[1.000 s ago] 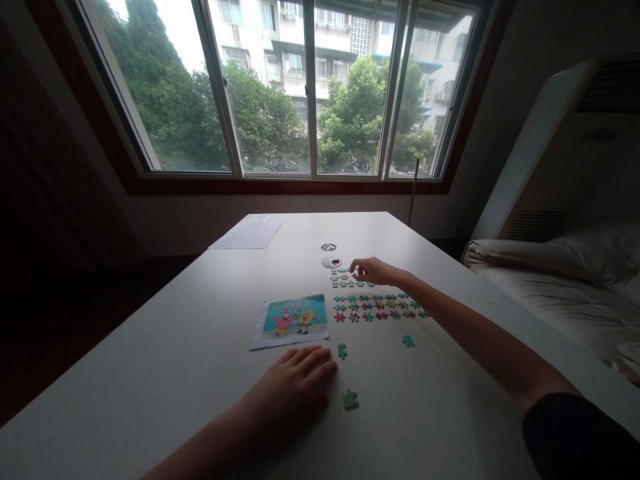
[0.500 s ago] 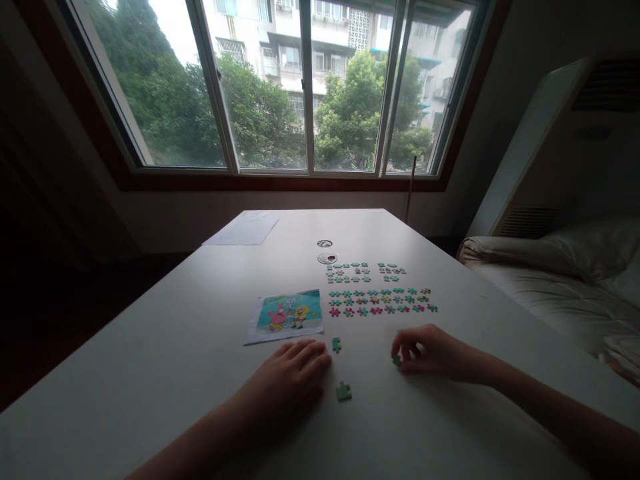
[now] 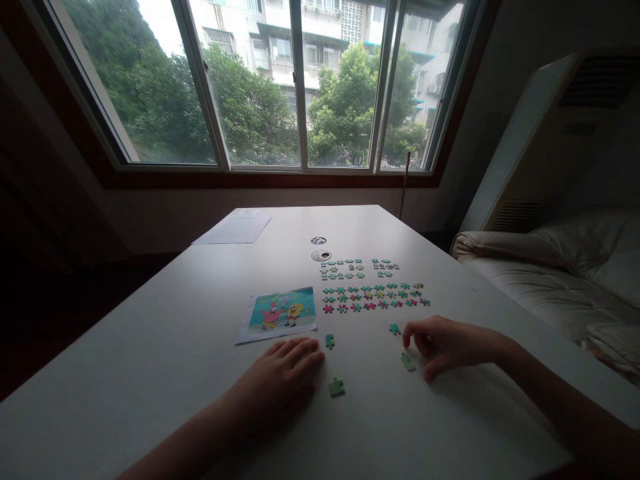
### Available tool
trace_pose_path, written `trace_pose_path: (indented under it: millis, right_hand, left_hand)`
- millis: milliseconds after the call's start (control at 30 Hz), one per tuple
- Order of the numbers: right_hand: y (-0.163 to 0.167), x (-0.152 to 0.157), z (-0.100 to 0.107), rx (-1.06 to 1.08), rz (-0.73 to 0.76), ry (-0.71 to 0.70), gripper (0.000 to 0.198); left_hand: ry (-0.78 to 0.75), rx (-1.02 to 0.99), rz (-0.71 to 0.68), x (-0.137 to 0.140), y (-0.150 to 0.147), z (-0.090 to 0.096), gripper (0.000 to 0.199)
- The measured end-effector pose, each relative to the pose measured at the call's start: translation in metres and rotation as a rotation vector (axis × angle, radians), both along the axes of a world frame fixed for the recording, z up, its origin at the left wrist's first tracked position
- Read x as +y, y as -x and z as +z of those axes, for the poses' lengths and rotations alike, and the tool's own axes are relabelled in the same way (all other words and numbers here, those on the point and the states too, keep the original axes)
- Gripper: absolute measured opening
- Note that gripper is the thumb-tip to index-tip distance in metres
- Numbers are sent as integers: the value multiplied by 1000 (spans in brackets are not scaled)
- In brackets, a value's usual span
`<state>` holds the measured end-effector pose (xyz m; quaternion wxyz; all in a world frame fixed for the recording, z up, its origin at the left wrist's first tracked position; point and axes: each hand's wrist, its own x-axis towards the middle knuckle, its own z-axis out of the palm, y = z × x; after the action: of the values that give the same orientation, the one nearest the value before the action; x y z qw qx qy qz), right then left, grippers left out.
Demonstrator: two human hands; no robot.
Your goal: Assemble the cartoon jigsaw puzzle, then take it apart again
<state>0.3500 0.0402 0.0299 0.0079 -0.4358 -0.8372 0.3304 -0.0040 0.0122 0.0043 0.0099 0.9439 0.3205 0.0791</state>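
My left hand (image 3: 285, 373) rests palm down on the white table (image 3: 210, 433), fingers stretched, holding nothing. Just right of its fingertips lies a teal and yellow puzzle piece (image 3: 330, 341), and nearer to me a green puzzle piece (image 3: 337, 387). My right hand (image 3: 440, 347) hovers at the right with thumb and fingers apart. A pale green puzzle piece (image 3: 408, 362) lies on the table just left of its open fingers. Beyond that piece is a teal puzzle piece (image 3: 395, 329). Several rows of loose puzzle pieces (image 3: 370, 306) spread out farther back.
A cartoon picture sheet (image 3: 283, 312) lies beyond my left hand. White paper (image 3: 233, 228) is at the table's far left corner. Two round inserts (image 3: 321, 255) sit in the tabletop near the back. A padded seat (image 3: 550, 267) stands to the right, a window (image 3: 260, 107) ahead.
My right hand has let go of the pale green puzzle piece, opened and drawn slightly right. The teal piece behind it now shows. My left hand stays on the table; the view has shifted slightly.
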Motion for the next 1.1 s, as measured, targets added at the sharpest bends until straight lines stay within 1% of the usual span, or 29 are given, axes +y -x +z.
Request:
trace_pose_path:
  millis: [200, 400, 500, 600, 667, 733, 867, 1100]
  right_hand:
    - [7, -2, -1, -4, 1, -20, 40]
    - [16, -6, -3, 17, 6, -127, 33]
    - [17, -7, -3, 52, 40, -95, 27]
    - [15, -6, 1, 89, 107, -17, 21]
    - [13, -6, 5, 104, 153, 35, 21]
    - [10, -6, 8, 112, 168, 63, 23]
    - [6, -6, 11, 83, 106, 59, 30]
    - [7, -6, 7, 52, 131, -12, 21]
  left_hand:
    - [19, 5, 2, 1, -1, 3, 37]
    - [13, -4, 10, 0, -1, 0, 38]
    - [3, -10, 3, 0, 0, -1, 38]
    - [-3, -2, 4, 1, 0, -1, 37]
    - [2, 1, 5, 1, 0, -1, 37]
    - [8, 5, 3, 2, 0, -1, 37]
    - [13, -9, 7, 2, 1, -3, 38]
    - [-2, -31, 7, 2, 2, -5, 37]
